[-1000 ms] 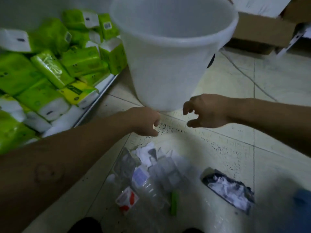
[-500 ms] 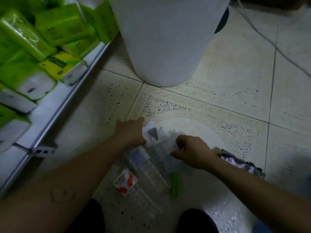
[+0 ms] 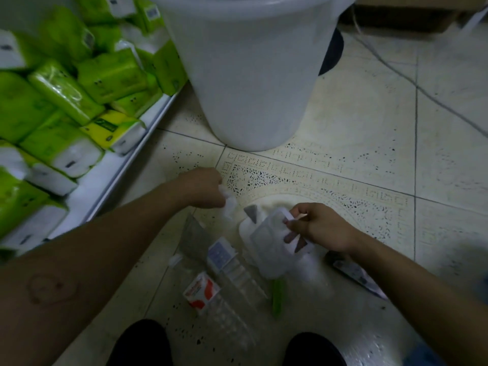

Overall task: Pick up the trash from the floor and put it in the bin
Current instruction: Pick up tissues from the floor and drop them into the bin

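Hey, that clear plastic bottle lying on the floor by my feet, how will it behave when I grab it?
The clear plastic bottle looks empty, so probably very light. Its thin ribbed wall will likely dent and crackle under a squeeze. Lying on its side, it may roll away if nudged.

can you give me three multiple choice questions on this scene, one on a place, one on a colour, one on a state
1. Where does the bin stand relative to the hands?
A. beyond them, further from the person
B. behind the person
C. on the shelf

2. What colour are most of the packs on the shelf?
A. red
B. green
C. blue

3. What is the right hand doing?
A. hanging open and empty
B. resting flat on the floor
C. gripping a clear plastic container

Answers:
1 A, the bin stands on the floor past both hands.
2 B, the wrappers are bright green.
3 C, its fingers curl round the container's edge, while the left hand holds a white tissue.
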`<state>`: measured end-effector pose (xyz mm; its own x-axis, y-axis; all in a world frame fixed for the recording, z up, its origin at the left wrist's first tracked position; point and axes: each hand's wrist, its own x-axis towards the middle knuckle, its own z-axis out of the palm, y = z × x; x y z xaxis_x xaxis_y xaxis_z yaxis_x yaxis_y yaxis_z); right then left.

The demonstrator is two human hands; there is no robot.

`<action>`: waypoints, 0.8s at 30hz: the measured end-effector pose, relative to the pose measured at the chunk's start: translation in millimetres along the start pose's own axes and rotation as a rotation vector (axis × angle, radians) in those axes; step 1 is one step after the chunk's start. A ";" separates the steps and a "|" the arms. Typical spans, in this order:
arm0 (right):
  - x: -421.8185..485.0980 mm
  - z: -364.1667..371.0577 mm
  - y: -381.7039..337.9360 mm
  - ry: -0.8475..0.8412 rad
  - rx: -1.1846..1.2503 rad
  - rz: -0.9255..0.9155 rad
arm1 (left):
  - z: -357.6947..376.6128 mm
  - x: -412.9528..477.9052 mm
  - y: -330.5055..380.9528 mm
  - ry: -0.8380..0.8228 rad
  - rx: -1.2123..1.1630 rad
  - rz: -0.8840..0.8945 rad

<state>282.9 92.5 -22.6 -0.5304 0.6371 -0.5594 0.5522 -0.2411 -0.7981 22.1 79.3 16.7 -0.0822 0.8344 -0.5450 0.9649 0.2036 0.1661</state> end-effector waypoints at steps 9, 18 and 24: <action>-26.7 -44.8 -85.6 0.244 -0.063 -0.223 | -98.2 -32.3 39.2 0.433 -0.048 0.250; -88.1 -123.4 -243.3 0.557 -0.299 -0.456 | -245.0 -69.0 85.3 0.644 0.065 0.419; -73.9 -131.2 -315.2 0.673 -0.240 -0.444 | -263.7 -44.8 66.4 0.819 -0.228 0.267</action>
<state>232.4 217.5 299.7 -0.2759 0.9550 0.1087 0.5452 0.2486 -0.8006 24.1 190.5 268.8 -0.0985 0.9550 0.2796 0.9114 -0.0262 0.4107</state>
